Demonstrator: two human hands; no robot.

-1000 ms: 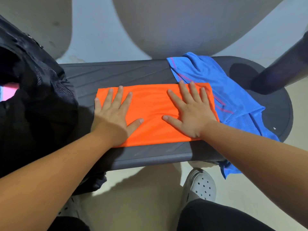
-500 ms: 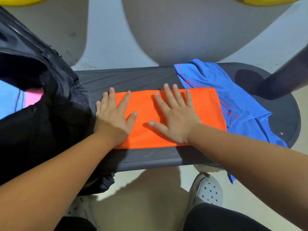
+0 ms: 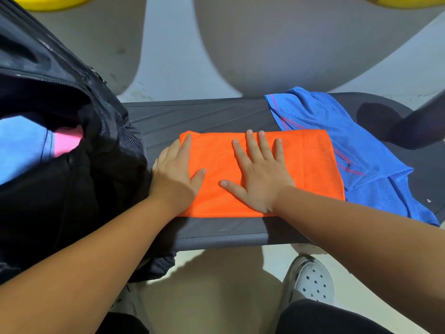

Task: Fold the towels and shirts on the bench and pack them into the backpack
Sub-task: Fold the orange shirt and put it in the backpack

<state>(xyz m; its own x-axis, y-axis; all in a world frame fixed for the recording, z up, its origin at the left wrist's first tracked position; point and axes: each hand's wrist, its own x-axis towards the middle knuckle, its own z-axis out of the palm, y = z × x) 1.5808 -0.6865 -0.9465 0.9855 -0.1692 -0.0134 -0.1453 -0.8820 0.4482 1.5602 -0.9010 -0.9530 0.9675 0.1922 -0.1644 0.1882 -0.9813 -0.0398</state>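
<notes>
Item 1. Orange cloth (image 3: pixel 301 169), folded to a flat rectangle at the middle of the table (image 3: pixel 192 116). I cannot tell whether it is a towel or a shirt. I judge it is being pressed flat so the fold holds before the next fold or packing.

Item 2. Right hand (image 3: pixel 260 179), fingers spread, palm down on the cloth's centre. The cloth runs out from under it toward 3 o'clock.

Item 3. Left hand (image 3: pixel 175 174), laid over the cloth's 9 o'clock edge, thumb and forefinger flat on top. The outer fingers lie off the edge, and I cannot tell whether they hook beneath. I read this as pinning the end, or readying to lift it.

Item 4. Blue shirt (image 3: pixel 325 121), unfolded, at 2 o'clock of the cloth, its near part tucked under the cloth's 3 o'clock end. It is left for later.

Item 5. Backpack (image 3: pixel 60 189), black, mouth open, at 9 o'clock just beside the left hand, within easy reach for packing. Inside are a light blue item (image 3: pixel 21 150) and a pink item (image 3: pixel 66 143).
</notes>
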